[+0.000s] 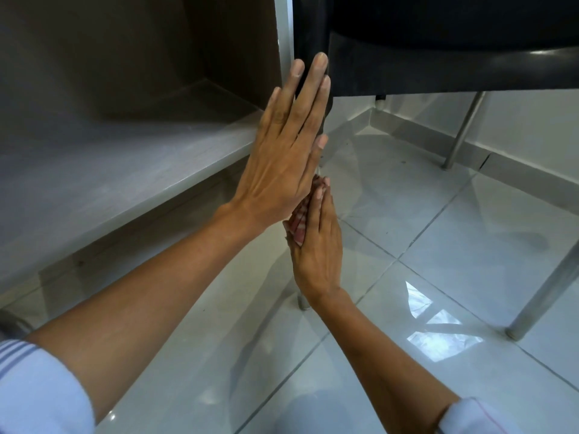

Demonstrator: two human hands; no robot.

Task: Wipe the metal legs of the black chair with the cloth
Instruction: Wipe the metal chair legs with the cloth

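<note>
At frame centre, the right hand point(316, 245) was closed on the cloth point(301, 218), pressed around the front leg point(301, 300). Above it, the left hand point(291, 145) was laid flat, fingers together, against the chair point(438, 51) at upper right. Two more legs point(462, 133) were seen at right on the tiled floor point(438, 233).

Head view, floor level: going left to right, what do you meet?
Grey shelf board → left hand → right hand holding the cloth → far metal leg → near metal leg.
</note>
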